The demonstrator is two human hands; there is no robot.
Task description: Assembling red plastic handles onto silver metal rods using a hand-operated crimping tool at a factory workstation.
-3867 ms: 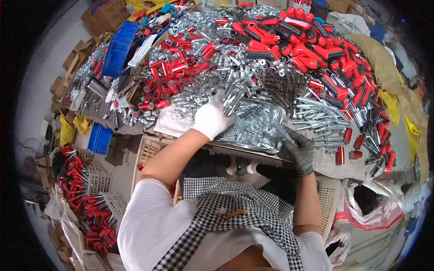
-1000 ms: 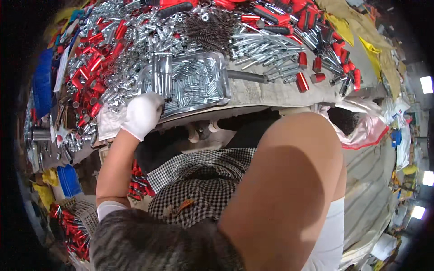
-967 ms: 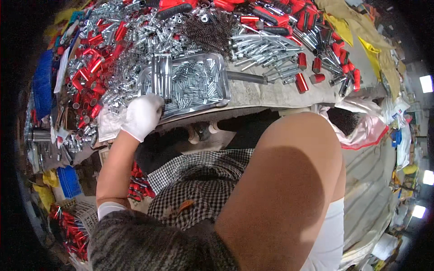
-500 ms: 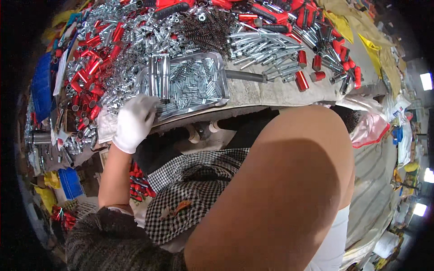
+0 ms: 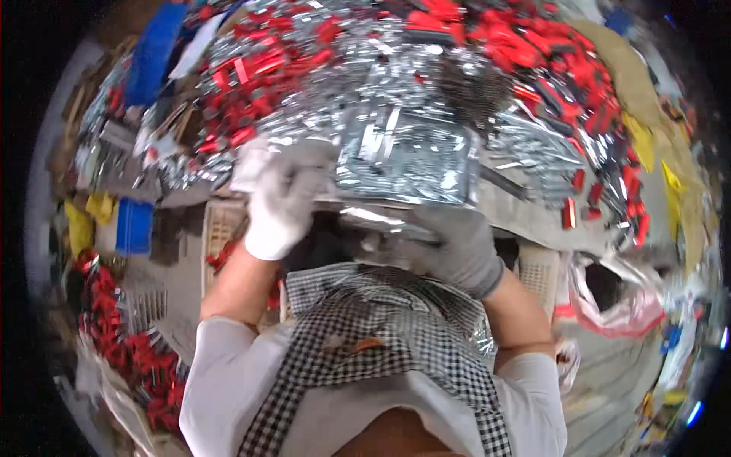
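My left hand (image 5: pixel 283 199), in a white glove, is beside the left end of a metal tray (image 5: pixel 470 177). Its fingers are smeared by motion, so whether they hold anything cannot be made out. My right hand (image 5: pixel 461 247), in a grey glove, is closed just below the tray's near edge. A shiny metal tube (image 5: pixel 381 219) sticks out from its fingers to the left, blurred. Inside the tray are many small silver pins (image 5: pixel 434 167). Chrome tubes (image 5: pixel 378 141) lie across the tray's left part.
Loose silver fittings (image 5: pixel 358 61) and red parts (image 5: pixel 251 72) are heaped beyond the tray. Dark springs (image 5: pixel 472 87) are piled behind it. A dark bar (image 5: pixel 502 183) sits to its right. Beside the bench are a blue bin (image 5: pixel 135 227) and a pink-edged bag (image 5: pixel 620 297).
My right hand has come into view below the tray with the tube. The large bare limb at lower right is gone. My left hand remains near the tray's left; the whole view has shifted.
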